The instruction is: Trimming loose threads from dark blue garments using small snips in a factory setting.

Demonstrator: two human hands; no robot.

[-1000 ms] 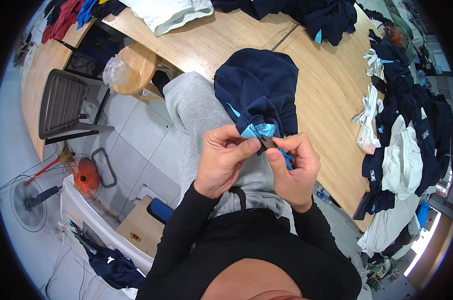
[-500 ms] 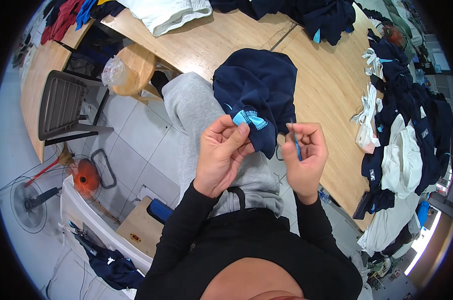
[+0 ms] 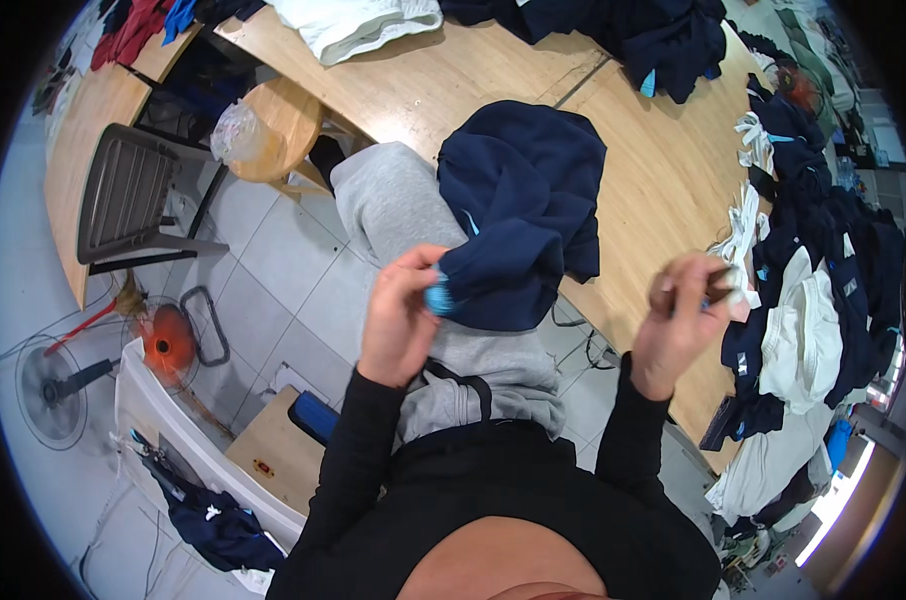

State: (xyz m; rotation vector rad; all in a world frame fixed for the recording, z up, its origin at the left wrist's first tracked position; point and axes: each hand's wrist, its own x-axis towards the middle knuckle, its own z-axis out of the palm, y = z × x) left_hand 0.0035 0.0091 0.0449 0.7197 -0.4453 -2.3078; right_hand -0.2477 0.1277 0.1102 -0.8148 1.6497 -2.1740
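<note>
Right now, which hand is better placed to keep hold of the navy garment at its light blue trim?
Left. The left hand already pinches the light blue trim of the navy garment over the lap. The right hand is apart, out over the wooden table, closed on something small and blurred.

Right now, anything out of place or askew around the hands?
Nothing damaged. The navy garment hangs half off the table edge onto the lap, its blue-trimmed edge pinched in the left hand. The right hand is blurred, its contents unclear.
</note>
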